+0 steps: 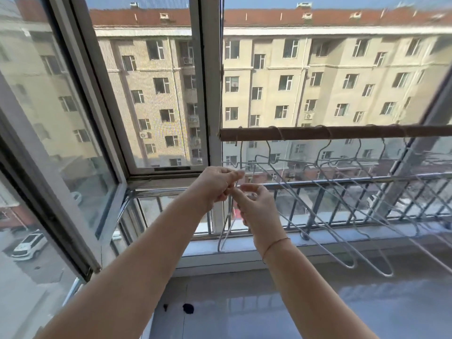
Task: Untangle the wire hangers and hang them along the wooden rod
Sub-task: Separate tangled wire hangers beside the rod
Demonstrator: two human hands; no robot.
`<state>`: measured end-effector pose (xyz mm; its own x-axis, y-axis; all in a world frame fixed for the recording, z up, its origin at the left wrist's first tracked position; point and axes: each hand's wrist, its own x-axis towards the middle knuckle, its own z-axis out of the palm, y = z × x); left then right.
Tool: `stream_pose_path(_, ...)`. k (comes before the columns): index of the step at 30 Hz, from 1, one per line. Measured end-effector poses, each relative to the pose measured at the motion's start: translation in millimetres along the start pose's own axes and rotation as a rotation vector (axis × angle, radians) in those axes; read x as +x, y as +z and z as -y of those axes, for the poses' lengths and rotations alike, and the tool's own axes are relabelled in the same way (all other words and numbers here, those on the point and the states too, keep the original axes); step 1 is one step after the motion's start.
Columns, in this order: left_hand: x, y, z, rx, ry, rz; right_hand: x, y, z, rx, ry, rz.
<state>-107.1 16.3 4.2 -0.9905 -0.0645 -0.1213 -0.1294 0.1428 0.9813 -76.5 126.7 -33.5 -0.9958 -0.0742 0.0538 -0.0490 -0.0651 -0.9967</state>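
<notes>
I am pinching one wire hanger point(222, 234) between my left hand point(216, 185) and right hand point(258, 207), below the wooden rod point(342, 132) where other hangers point(281, 160) are hanging.

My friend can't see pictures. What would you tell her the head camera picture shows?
A left hand and right hand pinch a wire hanger in front of a window. To their right, more wire hangers hang from a wooden rod, with apartment blocks outside.

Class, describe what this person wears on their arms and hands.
No sleeves or gloves are in view: the left hand and right hand are uncovered up to the frame's edge. A thin cord bracelet circles the right wrist.
</notes>
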Motion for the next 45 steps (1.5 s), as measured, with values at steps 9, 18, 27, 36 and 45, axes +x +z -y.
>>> stream_pose_path(9,11,7,-8,-0.236,-0.026,-0.005,9,-9,13,-0.059,-0.098,-0.013)
stream_pose_path(18,9,-3,-8,-0.421,-0.001,-0.125,9,-3,20,0.054,-0.069,0.054)
stream_pose_path(27,-1,-21,-10,-0.408,-0.116,-0.084,1,0,13,0.089,-0.043,0.113)
stream_pose_path(36,4,-30,-3,-0.430,-0.117,-0.115,5,-5,11,0.069,-0.039,0.118)
stream_pose_path(45,-37,-61,50,-0.152,0.082,-0.037,19,-17,-4,-0.017,-0.058,0.062)
